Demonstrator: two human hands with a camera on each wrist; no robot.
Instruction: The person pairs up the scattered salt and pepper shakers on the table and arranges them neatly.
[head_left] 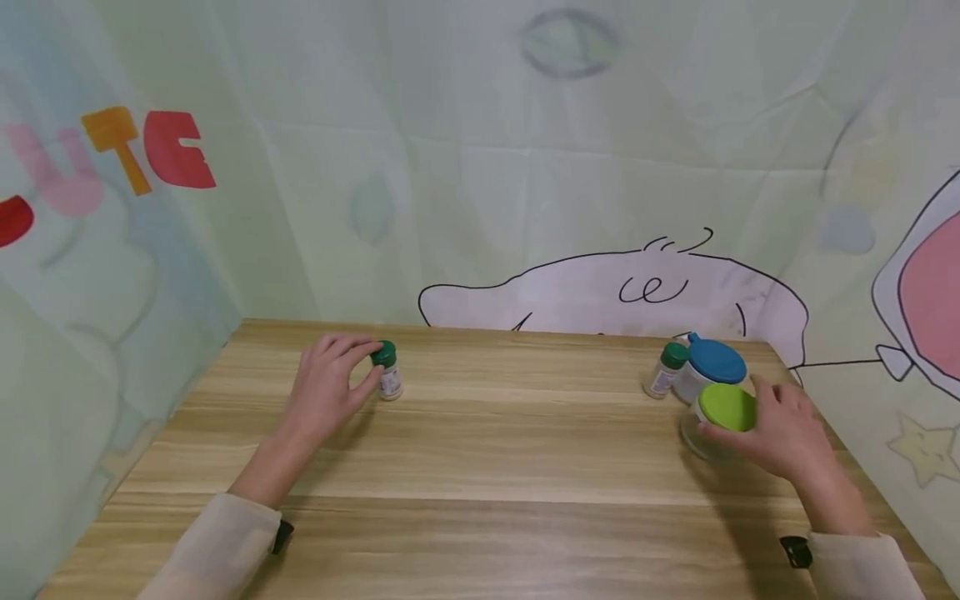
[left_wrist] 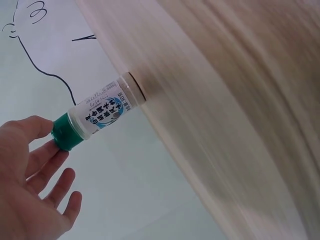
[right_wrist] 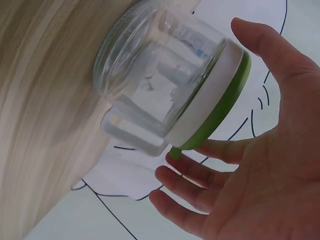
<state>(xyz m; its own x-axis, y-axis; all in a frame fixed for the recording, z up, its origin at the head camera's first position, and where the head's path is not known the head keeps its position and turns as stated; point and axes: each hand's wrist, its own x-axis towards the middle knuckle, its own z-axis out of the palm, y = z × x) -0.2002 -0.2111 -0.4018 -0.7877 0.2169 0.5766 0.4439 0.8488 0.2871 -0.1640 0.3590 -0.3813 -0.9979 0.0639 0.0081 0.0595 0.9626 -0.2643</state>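
Both hands on their containers, neither lifted off the tabletop [head_left: 480, 450].

My right hand [head_left: 787, 433] curls round the green-lidded glass jar [head_left: 722, 417] near the right edge, beside a blue-lidded jar [head_left: 712, 367] and a second small bottle [head_left: 666, 369]; my left hand [head_left: 330, 383] pinches the green cap of the small spice bottle [head_left: 387, 371], upright toward the far left corner. All lids are on.
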